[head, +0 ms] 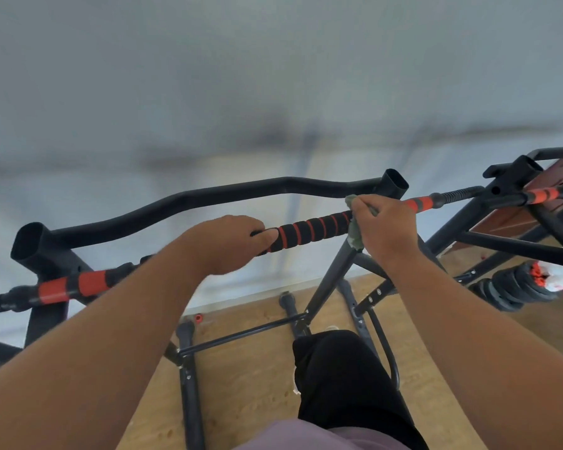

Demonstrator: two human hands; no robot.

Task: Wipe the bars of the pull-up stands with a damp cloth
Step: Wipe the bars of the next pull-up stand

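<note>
We see two hands on one padded bar [309, 229]: our left hand [231, 243] curls round its foam, our right hand [385, 227] grips one green cloth [355, 235] wrapped on it. A second bar [208, 198] runs just behind; wall beyond, floor [247, 384] open below.

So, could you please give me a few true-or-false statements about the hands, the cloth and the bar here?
1. The right hand grips the green cloth against the padded bar. True.
2. The left hand hangs free of the bar. False: its fingers curl round the bar.
3. The cloth lies on the wooden floor. False: it is held at the bar.
4. The padding between the hands is black with red stripes. True.
5. Weight plates lie on the floor at right. True.
</note>
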